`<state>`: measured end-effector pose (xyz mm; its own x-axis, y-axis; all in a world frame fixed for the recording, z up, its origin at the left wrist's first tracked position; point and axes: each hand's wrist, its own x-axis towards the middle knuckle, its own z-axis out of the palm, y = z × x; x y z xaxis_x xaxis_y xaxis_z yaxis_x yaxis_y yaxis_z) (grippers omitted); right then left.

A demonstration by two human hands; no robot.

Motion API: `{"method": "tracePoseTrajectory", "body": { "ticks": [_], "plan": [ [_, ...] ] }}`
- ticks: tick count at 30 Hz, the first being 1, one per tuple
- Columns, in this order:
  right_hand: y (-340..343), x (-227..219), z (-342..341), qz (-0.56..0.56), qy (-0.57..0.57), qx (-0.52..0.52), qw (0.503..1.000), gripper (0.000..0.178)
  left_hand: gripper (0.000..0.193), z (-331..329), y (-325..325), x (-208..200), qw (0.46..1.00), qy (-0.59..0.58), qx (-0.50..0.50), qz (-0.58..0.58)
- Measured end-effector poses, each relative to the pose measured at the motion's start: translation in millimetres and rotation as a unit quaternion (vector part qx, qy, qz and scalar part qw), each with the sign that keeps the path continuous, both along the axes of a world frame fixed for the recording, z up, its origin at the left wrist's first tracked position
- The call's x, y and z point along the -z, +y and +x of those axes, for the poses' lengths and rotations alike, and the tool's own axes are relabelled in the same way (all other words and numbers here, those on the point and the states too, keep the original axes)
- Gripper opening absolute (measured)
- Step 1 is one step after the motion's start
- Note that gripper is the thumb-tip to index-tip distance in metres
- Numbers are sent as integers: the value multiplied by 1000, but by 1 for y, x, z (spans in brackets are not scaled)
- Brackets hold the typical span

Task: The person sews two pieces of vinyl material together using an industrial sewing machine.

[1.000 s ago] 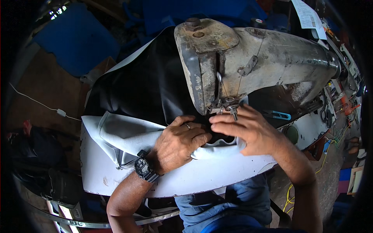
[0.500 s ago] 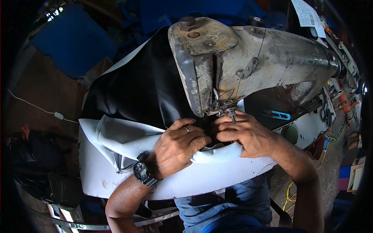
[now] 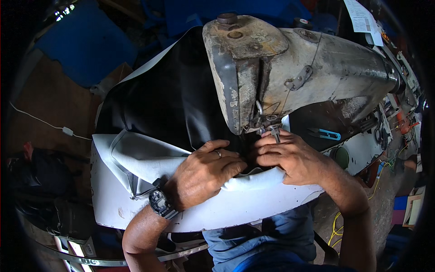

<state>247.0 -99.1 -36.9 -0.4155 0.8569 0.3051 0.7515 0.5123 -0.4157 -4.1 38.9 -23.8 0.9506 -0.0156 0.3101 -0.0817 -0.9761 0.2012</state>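
Note:
A large piece of black leather-like material point(image 3: 156, 90) with a pale, folded-over backing point(image 3: 152, 156) lies under the head of a worn grey sewing machine point(image 3: 253, 47). Just left of the needle area, my left hand point(image 3: 206, 170) is closed on the material, its fingers bent and pressing down. My right hand point(image 3: 292, 156) grips the bunched material beneath the presser area, fingers curled, partly behind the machine's metal fittings. The fingertips of both hands are partly hidden in the dark folds. The needle itself cannot be made out.
Blue-handled thread snips point(image 3: 325, 134) lie on the machine bed to the right, near dark scissors point(image 3: 379, 133) and a round green object point(image 3: 340, 157). The white tabletop point(image 3: 190, 220) has a curved front edge. A yellow cable point(image 3: 335, 231) runs across the floor at right.
The view has shifted slightly, so the machine sits a little farther right. My left wrist has dropped a touch toward the left. Both hands keep their hold on the material.

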Motion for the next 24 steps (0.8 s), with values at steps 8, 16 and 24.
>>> {"method": "tracePoseTrajectory", "body": {
  "ticks": [8, 16, 24],
  "plan": [
    [0, -2, 1, 7, 10, 16, 1000, 39, 39, 6, 0, 8, 998, -48, -21, -18],
    [-1, -1, 1, 15, -11, 11, 1000, 39, 30, 4, -7, 1, 999, -22, -22, -36],
    [1, -1, 0, 9, -1, 10, 1000, 39, 27, 3, -8, 4, 999, -25, -33, -13]
  ]
}}
